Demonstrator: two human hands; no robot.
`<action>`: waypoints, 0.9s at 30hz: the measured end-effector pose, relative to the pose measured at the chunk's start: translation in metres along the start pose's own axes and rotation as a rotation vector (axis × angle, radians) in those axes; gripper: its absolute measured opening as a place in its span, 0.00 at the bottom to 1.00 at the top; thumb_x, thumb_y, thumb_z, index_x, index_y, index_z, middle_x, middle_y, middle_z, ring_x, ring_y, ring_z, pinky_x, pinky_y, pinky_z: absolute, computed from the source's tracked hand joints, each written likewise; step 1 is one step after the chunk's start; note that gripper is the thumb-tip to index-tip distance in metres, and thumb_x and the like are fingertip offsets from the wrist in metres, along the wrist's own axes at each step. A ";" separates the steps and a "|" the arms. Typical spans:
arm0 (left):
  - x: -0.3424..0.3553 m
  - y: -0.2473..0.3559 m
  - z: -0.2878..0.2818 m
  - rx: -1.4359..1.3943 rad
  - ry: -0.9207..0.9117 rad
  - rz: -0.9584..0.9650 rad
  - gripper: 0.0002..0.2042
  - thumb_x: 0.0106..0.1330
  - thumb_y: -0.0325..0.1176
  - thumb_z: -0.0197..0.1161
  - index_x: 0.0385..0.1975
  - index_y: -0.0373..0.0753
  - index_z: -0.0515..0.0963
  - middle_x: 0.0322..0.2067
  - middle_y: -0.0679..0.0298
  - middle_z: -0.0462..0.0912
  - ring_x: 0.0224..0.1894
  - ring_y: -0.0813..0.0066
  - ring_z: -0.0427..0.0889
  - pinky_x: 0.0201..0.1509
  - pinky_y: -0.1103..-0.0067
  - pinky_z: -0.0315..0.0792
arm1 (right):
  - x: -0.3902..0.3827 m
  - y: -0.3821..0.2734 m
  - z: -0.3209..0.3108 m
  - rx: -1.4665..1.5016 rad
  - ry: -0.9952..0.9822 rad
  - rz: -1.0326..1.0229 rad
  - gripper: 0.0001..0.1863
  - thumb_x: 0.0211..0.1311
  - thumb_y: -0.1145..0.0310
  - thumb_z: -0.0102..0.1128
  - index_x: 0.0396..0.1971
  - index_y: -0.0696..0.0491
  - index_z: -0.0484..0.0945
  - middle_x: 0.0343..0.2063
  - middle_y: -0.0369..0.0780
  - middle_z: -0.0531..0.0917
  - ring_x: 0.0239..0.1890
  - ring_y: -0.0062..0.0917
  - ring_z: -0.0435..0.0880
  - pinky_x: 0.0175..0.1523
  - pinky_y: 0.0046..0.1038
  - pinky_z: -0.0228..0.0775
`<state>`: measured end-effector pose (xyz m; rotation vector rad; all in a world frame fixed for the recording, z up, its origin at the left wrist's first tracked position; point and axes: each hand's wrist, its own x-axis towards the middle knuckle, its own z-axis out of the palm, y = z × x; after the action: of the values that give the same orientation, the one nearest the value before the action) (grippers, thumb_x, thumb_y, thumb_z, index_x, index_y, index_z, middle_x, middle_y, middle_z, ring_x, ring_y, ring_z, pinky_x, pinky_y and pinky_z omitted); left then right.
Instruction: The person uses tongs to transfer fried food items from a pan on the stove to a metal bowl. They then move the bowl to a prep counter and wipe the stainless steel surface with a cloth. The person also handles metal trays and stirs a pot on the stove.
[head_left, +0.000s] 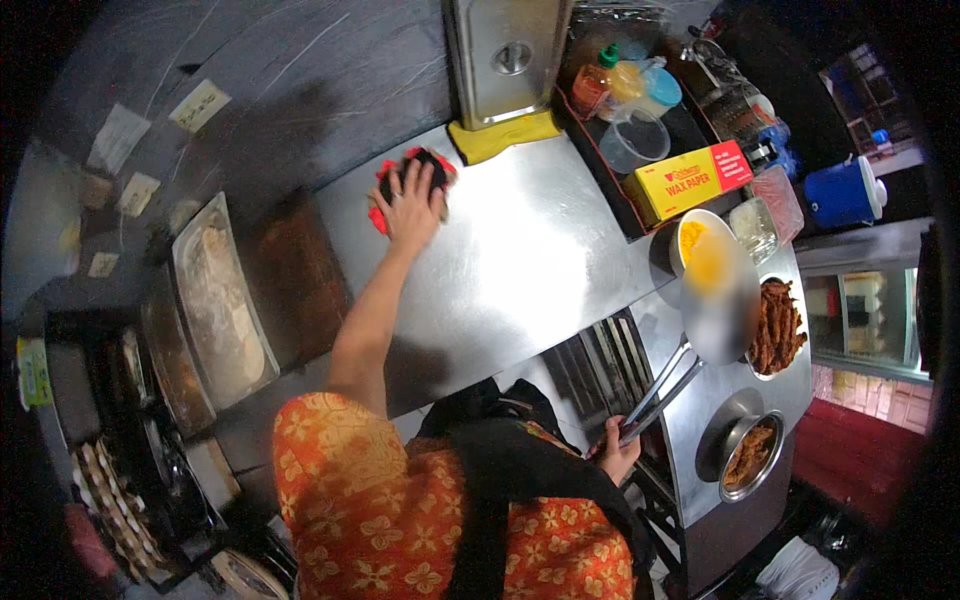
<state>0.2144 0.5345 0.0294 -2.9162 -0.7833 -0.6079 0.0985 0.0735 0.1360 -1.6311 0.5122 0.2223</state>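
Note:
My left hand [412, 205] reaches to the far left part of the steel worktop [470, 300], close to the wall. Its fingers are spread over a bunched red and black cloth [424, 160] and press it down on the metal. At the right front edge my right hand [618, 455] is closed round the handle end of metal tongs [655, 388]. The tongs point away over the worktop, and a blurred patch hides their far end. Near that patch stand a bowl of yellow shreds [690, 238] and a tray of dark browned meat strips [778, 330].
A metal bowl of brown food [752, 458] sits near right. Behind are a dark tray [700, 120] with bottles and tubs, a yellow wax paper box [688, 184], a folded yellow cloth [505, 138] and an upright steel lid [510, 58]. A pan of pale powder [225, 300] stands left.

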 end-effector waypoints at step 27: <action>-0.148 0.002 -0.051 0.022 -0.300 -0.247 0.30 0.64 0.54 0.43 0.64 0.49 0.52 0.66 0.66 0.47 0.65 0.52 0.50 0.60 0.52 0.50 | -0.092 0.085 -0.189 0.228 0.306 0.049 0.09 0.56 0.68 0.59 0.30 0.56 0.70 0.10 0.33 0.70 0.09 0.15 0.67 0.13 0.19 0.59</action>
<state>0.0795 0.4551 0.0188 -2.9507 -1.1861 -0.1707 -0.0498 -0.0980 0.1259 -1.4367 0.7823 -0.0515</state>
